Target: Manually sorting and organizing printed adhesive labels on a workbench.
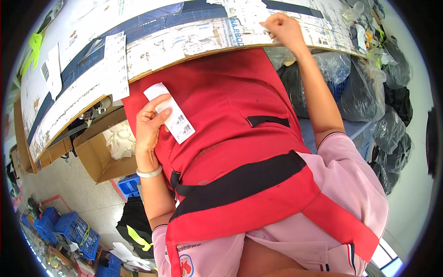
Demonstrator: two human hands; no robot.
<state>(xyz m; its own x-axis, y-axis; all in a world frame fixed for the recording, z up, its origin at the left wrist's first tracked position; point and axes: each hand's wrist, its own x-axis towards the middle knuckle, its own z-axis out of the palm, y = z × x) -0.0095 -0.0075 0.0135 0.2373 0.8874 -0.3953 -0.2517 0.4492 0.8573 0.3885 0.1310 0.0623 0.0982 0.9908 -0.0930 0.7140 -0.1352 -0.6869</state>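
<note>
My left hand is closed around a folded strip of white printed labels, held in front of the red apron with thumb on top. My right hand is raised over the table's near edge, its fingers curled together in a pinch. Whatever may be between those fingers is too small to make out. White papers lie on the table beside the right hand. A long white label sheet hangs over the table edge, left of the left hand.
The worn, taped white table spans the far side. A cardboard box with white scraps stands beneath it at left. Blue crates sit on the floor at lower left. Filled plastic bags are heaped on the right.
</note>
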